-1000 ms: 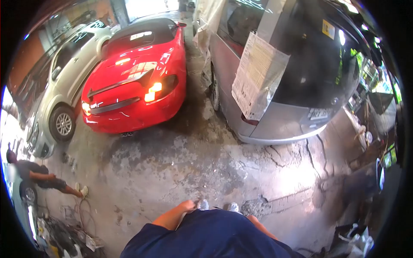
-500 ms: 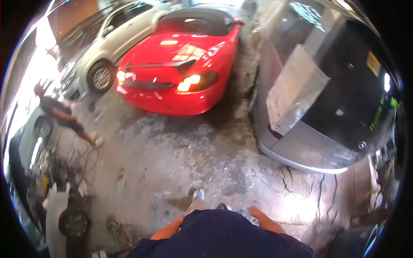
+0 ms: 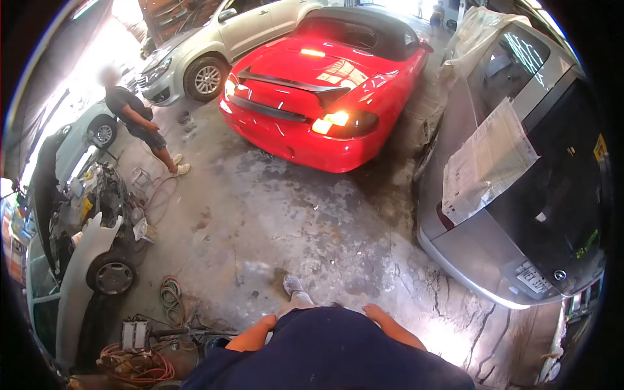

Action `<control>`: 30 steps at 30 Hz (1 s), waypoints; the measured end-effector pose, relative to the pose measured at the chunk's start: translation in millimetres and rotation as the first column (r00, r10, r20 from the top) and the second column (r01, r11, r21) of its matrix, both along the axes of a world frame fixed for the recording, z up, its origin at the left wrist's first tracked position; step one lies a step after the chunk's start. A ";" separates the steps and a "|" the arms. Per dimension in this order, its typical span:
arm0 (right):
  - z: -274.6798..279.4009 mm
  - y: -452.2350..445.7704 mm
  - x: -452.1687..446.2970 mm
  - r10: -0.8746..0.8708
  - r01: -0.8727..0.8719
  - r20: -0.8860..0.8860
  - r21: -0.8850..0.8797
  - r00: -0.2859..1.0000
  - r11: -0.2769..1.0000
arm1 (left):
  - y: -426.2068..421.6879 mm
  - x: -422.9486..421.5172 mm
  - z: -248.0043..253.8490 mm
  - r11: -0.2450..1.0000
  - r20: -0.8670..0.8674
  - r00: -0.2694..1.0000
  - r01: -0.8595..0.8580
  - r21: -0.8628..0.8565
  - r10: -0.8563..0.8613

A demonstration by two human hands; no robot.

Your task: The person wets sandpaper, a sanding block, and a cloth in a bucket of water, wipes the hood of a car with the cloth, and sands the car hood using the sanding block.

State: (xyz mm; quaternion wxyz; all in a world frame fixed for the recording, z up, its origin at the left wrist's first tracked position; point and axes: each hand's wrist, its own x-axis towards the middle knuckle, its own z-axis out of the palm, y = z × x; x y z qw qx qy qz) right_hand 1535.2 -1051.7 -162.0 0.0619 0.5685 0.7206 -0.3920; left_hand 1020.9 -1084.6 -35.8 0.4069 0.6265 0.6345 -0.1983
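Observation:
My left hand (image 3: 268, 320) hangs beside the navy shirt (image 3: 338, 348), near my forward leg and the shoe (image 3: 292, 284) on the floor. On the other side, my right hand (image 3: 372, 312) is held low by the shirt's edge. Both hands are small in view and their fingers cannot be made out, nor can anything in them. Ahead stands a red car (image 3: 286, 133) with its rear towards me, its lights lit and a dark soft top. Neither hand touches it.
A silver van (image 3: 494, 253) with paper taped on it stands at right. A silver SUV (image 3: 244, 39) is parked behind left. Another person (image 3: 133, 114) stands at left. An opened-up car (image 3: 104, 240), a coiled hose (image 3: 171, 300) and cables (image 3: 133, 364) lie along the left.
My view has turned left, so the cars sit further right. More of the left side, with its hoses and cables, shows. Both hands stay low at my sides.

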 end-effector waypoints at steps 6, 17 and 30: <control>60.0 -0.9 12.5 0.239 -0.248 0.107 0.089 0.965 0.965 | 2.6 -4.1 3.1 0.993 0.076 0.994 -0.089 0.072 0.083; 59.1 -58.9 -4.5 -0.148 0.154 0.111 -0.045 0.983 0.987 | 29.5 -19.9 20.7 0.988 -0.046 0.992 -0.121 -0.091 0.117; 81.9 -13.9 -75.0 -0.219 0.190 -0.130 -0.208 0.967 0.960 | 136.9 -46.7 -1.2 0.996 0.165 0.983 -0.082 0.042 0.074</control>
